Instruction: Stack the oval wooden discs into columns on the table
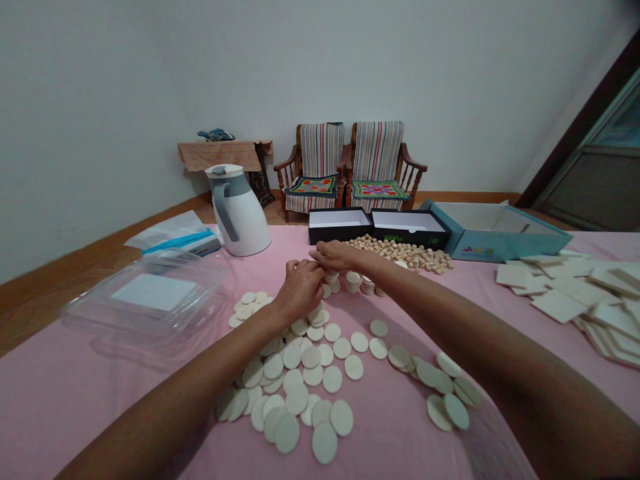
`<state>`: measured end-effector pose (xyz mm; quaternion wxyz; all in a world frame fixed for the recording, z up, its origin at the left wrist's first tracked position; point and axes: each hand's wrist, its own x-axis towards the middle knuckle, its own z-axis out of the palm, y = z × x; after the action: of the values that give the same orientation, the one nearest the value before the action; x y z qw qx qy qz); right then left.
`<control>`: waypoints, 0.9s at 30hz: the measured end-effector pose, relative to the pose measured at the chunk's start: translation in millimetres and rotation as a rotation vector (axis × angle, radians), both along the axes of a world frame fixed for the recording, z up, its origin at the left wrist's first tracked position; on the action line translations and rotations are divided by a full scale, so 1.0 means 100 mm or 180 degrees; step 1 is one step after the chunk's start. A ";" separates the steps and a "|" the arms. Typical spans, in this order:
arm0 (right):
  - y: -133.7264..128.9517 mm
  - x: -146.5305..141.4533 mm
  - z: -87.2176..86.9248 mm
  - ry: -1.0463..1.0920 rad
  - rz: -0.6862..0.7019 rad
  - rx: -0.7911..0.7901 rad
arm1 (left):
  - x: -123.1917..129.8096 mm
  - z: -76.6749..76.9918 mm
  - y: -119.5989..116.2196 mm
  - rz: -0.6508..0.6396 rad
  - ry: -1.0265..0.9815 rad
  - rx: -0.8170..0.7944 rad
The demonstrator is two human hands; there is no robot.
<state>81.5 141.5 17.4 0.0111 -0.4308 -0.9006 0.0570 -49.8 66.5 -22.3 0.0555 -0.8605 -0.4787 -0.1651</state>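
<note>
My left hand [303, 287] is closed, its fingers curled down at the far edge of a loose spread of thin round wooden discs [313, 357]. Just beyond it and touching or nearly touching it, my right hand [333, 255] is also closed, fingers bent down over a short stack of discs [333, 283]. The fingertips of both hands are hidden, so whatever they grip does not show. To the right of the hands stand more short disc stacks [353, 283], partly behind my right forearm. A smaller group of discs [443, 383] lies beneath that forearm.
Small wooden pieces [400, 252] are heaped before two black boxes [340, 233]. A blue box [500, 240] and square wooden tiles [565, 293] are at right. Left are a white jug [245, 217], a clear plastic container [145, 300] and a blue-white packet [180, 241] on pink cloth.
</note>
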 end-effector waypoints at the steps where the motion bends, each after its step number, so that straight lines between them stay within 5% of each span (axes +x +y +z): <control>1: 0.01 -0.01 -0.01 -0.0004 0.0008 0.0000 | 0.00 0.00 0.00 -0.0007 -0.0003 -0.0006; 27: -0.02 0.02 -0.07 0.0027 0.0113 0.0037 | -0.01 -0.04 -0.09 -0.0091 -0.0150 -0.0049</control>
<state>83.5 139.5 10.4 0.0164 -0.4144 -0.9084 0.0539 -50.7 57.7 -26.8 0.0352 -0.8636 -0.4687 -0.1824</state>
